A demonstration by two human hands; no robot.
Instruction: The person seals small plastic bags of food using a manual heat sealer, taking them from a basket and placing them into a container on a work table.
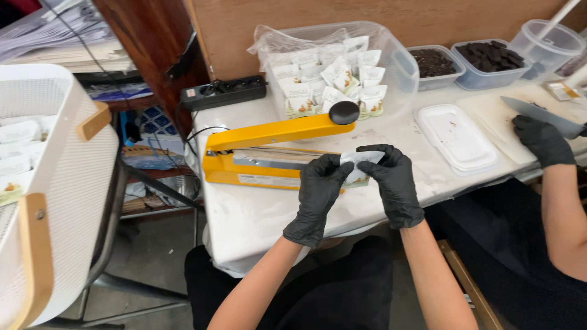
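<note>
- The table (257,214) carries a yellow sealer (269,150) with its arm raised, and behind it a clear tub (397,67) full of small pouches.
- A co-worker's gloved hand (541,140) rests at the right, near a knife (541,116) (not the wearer's hand).
- The left hand (318,192) and the right hand (394,183), both in black gloves, pinch one white pouch (361,160) between closed fingertips, just in front of the sealer.
- The step seems to be preparing the pouch mouth; I judge it needs flat edges laid across the sealing bar.
</note>
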